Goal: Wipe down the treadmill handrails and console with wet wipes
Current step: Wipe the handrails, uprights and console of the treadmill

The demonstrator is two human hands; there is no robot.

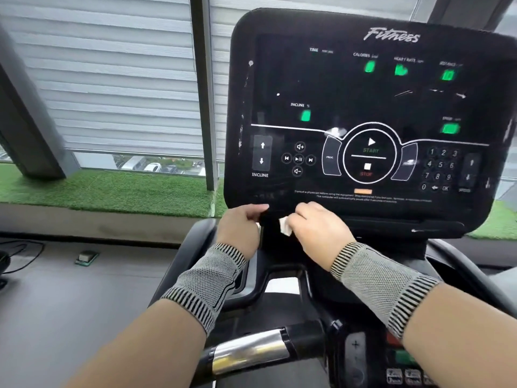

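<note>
Head view looked down on both hands, close together at the lower left edge of the console [363,113]. Right hand [316,228] pinched a small white wet wipe [285,226] in curled fingers, pressing it to the dark trim just under the screen. Left hand [240,228] sat right beside it, fingers curled over the same bottom edge — gripping the console, with the wipe between the two hands. Both wrists wore grey knitted wrist bands [212,278]. Screen was lit, with green readouts and START and STOP at its centre. Below the forearms ran a handrail [251,352] with a shiny metal grip. Beyond — pale window blinds [112,65], a strip of green artificial turf [112,191] on the sill, and a grey floor [84,303].
</note>
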